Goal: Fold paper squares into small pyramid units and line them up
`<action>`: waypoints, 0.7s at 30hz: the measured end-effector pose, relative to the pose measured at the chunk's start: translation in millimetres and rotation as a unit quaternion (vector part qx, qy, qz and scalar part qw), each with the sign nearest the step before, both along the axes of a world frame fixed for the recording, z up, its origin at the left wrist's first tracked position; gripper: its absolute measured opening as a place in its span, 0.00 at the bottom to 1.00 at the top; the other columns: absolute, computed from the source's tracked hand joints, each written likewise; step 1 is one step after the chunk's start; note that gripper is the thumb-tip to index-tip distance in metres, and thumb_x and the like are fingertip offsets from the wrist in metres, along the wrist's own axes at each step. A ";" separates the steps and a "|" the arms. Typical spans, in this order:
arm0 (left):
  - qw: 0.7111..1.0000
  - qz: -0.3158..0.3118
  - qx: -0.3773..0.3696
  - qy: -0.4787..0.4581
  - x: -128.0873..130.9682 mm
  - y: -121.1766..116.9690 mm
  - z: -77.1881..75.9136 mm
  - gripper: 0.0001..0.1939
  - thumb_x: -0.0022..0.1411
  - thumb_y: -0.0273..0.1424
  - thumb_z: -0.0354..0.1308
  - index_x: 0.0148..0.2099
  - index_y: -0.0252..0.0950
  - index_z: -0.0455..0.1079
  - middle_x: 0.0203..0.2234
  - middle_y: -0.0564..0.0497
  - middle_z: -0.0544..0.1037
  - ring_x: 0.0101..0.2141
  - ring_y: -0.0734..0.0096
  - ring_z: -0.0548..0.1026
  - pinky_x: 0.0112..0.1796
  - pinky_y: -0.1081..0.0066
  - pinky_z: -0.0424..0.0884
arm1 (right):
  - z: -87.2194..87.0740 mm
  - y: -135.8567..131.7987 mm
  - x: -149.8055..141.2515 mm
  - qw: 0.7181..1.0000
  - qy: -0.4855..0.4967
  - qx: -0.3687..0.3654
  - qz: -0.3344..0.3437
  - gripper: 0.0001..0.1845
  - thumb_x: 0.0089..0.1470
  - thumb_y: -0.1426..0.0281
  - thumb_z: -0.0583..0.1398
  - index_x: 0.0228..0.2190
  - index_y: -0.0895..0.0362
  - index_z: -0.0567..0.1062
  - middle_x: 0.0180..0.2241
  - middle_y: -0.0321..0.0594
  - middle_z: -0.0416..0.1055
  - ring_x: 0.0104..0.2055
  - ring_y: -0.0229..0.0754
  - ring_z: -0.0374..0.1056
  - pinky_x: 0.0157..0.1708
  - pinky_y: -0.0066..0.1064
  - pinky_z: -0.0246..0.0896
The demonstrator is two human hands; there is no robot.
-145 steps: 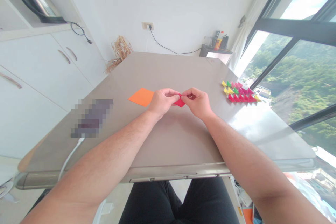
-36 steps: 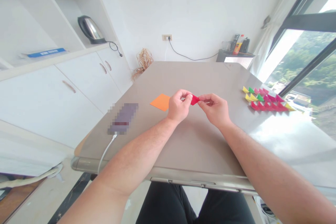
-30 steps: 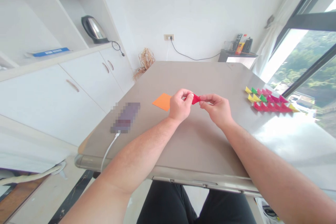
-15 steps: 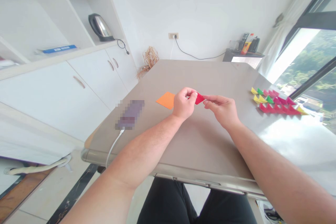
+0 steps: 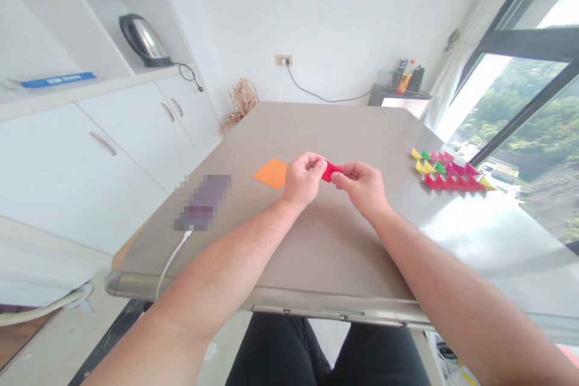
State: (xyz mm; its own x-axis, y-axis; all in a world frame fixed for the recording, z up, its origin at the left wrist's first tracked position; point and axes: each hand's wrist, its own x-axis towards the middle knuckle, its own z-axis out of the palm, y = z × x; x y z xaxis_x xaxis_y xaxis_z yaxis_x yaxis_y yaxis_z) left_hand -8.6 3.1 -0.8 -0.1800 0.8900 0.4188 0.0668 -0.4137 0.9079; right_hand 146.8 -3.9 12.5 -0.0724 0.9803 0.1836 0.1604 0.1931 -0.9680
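Note:
A small folded piece of red paper point(image 5: 330, 172) is held in the air above the table between both hands. My left hand point(image 5: 304, 178) pinches its left end, fingers curled and thumb on top. On the other end, my right hand point(image 5: 360, 184) grips with thumb and forefinger. Partly behind my left hand lies a flat orange paper sheet point(image 5: 271, 173) on the table. How the red paper is folded inside my fingers is hidden.
Rows of folded paper boats point(image 5: 452, 182) in red, pink, yellow and green stand on the right of the table point(image 5: 325, 126). A blurred-out phone-like object point(image 5: 205, 202) with a white cable point(image 5: 174, 259) lies at left. A kettle point(image 5: 147, 42) sits on the shelf.
My right hand has closed in on my left, its thumb now lying over the red paper, which shows a more squared shape. The camera view has turned slightly to the right.

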 end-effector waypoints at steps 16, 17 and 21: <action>0.997 -0.017 -0.022 -0.074 6.3 -6.2 6.2 0.05 0.59 0.33 0.61 0.33 0.37 0.72 0.24 0.54 0.78 0.26 0.70 0.77 0.33 0.69 0.73 | -0.8 -1.5 -5.2 0.996 0.087 -0.009 -0.025 0.11 0.44 0.62 0.69 0.25 0.55 0.77 0.24 0.36 0.74 0.27 0.38 0.68 0.29 0.33 0.63; 0.997 -0.017 -0.023 -0.076 6.1 -5.9 6.1 0.05 0.59 0.33 0.61 0.33 0.37 0.72 0.24 0.54 0.78 0.27 0.70 0.77 0.33 0.69 0.73 | -0.8 -1.4 -5.1 0.996 0.088 -0.010 -0.026 0.11 0.44 0.62 0.69 0.25 0.55 0.77 0.24 0.36 0.74 0.27 0.38 0.68 0.29 0.33 0.63; 0.997 -0.004 -0.022 -0.072 5.6 -5.4 6.1 0.06 0.59 0.33 0.62 0.33 0.37 0.72 0.25 0.53 0.78 0.28 0.70 0.76 0.33 0.69 0.72 | 0.3 -1.8 -4.2 0.995 0.090 -0.016 -0.025 0.10 0.43 0.63 0.69 0.24 0.55 0.77 0.24 0.36 0.74 0.27 0.38 0.67 0.30 0.33 0.63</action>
State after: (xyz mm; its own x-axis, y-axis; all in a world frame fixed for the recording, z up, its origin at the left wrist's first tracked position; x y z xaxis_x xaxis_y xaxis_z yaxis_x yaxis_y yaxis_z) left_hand -3.0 -2.3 5.2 -0.2288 0.9086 0.3493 -0.0687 -0.3730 0.9253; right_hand 142.5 -5.7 12.8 0.0082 0.9875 0.1573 -0.0078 0.1574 -0.9875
